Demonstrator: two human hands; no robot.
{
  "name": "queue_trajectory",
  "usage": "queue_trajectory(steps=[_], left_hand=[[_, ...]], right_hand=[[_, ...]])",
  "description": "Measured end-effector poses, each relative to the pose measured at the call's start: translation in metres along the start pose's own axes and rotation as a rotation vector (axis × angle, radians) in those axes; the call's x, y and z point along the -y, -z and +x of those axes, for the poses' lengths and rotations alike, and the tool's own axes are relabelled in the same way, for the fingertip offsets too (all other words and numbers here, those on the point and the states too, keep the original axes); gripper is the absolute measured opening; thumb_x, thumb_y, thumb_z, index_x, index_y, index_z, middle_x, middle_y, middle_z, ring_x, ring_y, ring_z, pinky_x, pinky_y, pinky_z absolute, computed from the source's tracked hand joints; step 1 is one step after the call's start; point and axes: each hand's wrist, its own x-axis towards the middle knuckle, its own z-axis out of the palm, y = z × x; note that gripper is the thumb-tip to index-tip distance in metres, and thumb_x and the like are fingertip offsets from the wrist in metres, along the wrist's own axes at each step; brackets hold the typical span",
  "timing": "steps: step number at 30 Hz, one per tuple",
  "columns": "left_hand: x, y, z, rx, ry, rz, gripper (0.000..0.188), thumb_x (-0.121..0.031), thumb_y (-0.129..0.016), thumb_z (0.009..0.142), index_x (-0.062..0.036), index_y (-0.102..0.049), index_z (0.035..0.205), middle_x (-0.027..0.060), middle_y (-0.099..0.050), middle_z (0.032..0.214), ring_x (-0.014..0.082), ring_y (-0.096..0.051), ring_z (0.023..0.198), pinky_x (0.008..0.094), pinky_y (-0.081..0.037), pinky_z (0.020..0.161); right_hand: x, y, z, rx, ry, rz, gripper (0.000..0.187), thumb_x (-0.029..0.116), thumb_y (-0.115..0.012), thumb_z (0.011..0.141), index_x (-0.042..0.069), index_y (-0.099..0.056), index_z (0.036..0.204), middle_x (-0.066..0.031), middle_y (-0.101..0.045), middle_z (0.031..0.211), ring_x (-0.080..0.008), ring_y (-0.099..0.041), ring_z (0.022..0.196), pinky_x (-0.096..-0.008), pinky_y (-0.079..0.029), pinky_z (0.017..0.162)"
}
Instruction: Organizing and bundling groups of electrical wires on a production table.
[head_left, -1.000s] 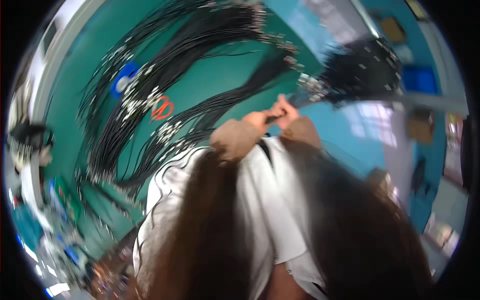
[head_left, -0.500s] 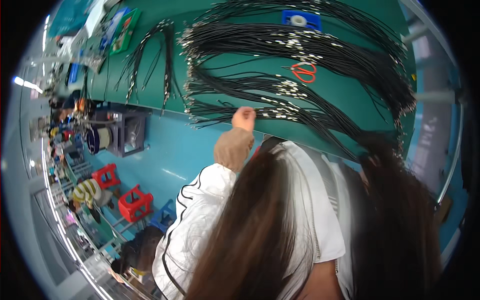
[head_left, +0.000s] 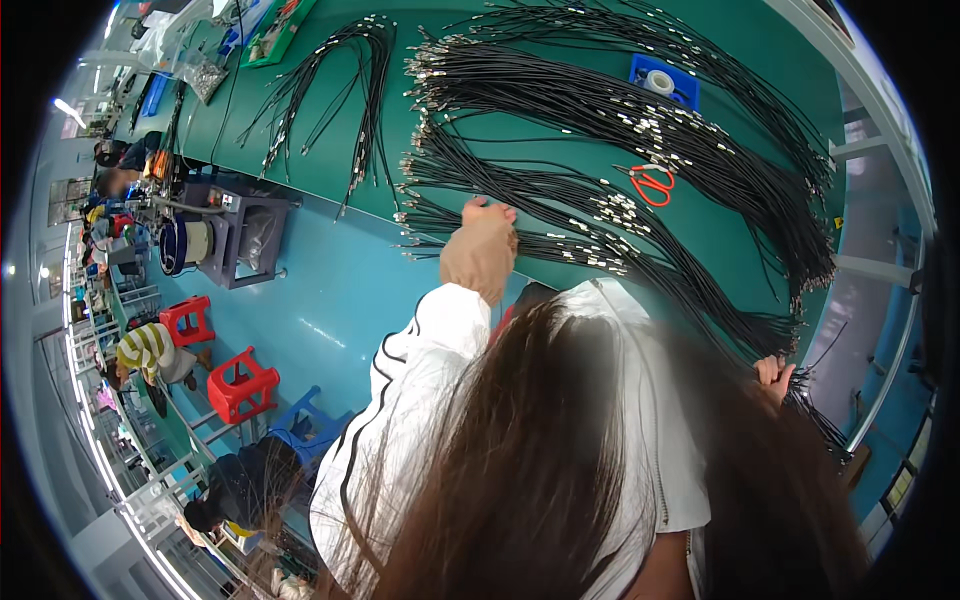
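Black cables (head_left: pixel 560 180) with small metal ends and white tags lie in long bundles across the green table. At the near edge, my left hand (head_left: pixel 480 245) rests on the nearest bundle, its fingers closed round some of the cables; what is under the palm is hidden. Farther right, by the table's near right corner, my right hand (head_left: pixel 773 378) is closed on the ends of black cables (head_left: pixel 822 420) that hang past the edge. Long hair covers most of my right arm. Red-handled scissors (head_left: pixel 654 184) lie on top of the cables beyond my hands.
A blue tray (head_left: pixel 685 88) with a white roll (head_left: pixel 659 82) stands at the back. A smaller cable bundle (head_left: pixel 375 90) and a green bin (head_left: pixel 280 35) are to the left. Red stools (head_left: pixel 242 385) and a grey machine cart (head_left: pixel 250 230) stand on the blue floor.
My right hand has come out from behind the hair, holding cables at the right. My left hand stays at the near bundle, its fingers now reaching farther over it. The view has shifted slightly.
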Motion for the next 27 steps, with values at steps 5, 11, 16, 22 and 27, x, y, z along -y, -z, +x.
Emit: queue_trajectory(steps=[5,11,16,22,27], left_hand=[[-0.009,0.017,0.08,-0.249,-0.465,0.987,0.025,-0.012,-0.076,0.067,-0.0071,-0.06,0.086,0.003,-0.062,0.078,0.0189,-0.062,0.072,0.0327,-0.051,0.066],[-0.003,0.017,0.107,-0.19,-0.584,0.939,0.028,-0.009,-0.081,0.057,-0.0062,-0.058,0.072,0.0048,-0.061,0.078,0.02,-0.061,0.071,0.032,-0.049,0.064],[-0.007,0.016,0.109,0.108,-0.301,0.374,0.025,0.003,-0.07,0.068,-0.0001,-0.054,0.087,0.0116,-0.063,0.076,0.0195,-0.061,0.062,0.0289,-0.052,0.05],[-0.03,0.003,0.037,-0.001,-0.068,-0.235,0.013,0.002,-0.063,0.077,-0.0012,-0.057,0.088,0.0096,-0.062,0.082,0.0167,-0.061,0.071,0.0243,-0.052,0.064],[-0.064,0.017,-0.008,0.045,-0.024,-0.386,0.007,-0.004,-0.06,0.082,-0.0027,-0.059,0.089,0.0056,-0.06,0.088,0.0131,-0.058,0.083,0.0188,-0.048,0.074]], right_hand=[[0.019,0.05,0.002,-0.421,-0.104,0.161,0.041,0.043,-0.04,0.094,0.015,-0.04,0.065,0.0024,-0.035,0.056,-0.0099,-0.035,0.053,-0.0264,-0.032,0.056],[0.012,0.034,0.005,-0.543,0.027,0.226,0.032,0.033,-0.048,0.093,0.006,-0.053,0.076,-0.0004,-0.04,0.059,-0.0123,-0.039,0.056,-0.0277,-0.036,0.059],[0.005,0.01,0.008,-0.628,0.156,0.21,0.031,0.031,-0.051,0.091,0.004,-0.059,0.082,-0.0012,-0.045,0.061,-0.0129,-0.039,0.051,-0.0293,-0.037,0.054],[0.009,0.035,0.008,-0.561,0.147,0.042,0.03,0.034,-0.05,0.091,0.006,-0.056,0.081,0.0006,-0.041,0.062,-0.0125,-0.038,0.055,-0.0292,-0.037,0.059],[0.0,0.044,0.006,-0.604,0.205,0.082,0.031,0.036,-0.05,0.089,0.006,-0.055,0.084,0.0002,-0.038,0.062,-0.0129,-0.036,0.056,-0.027,-0.035,0.059]])
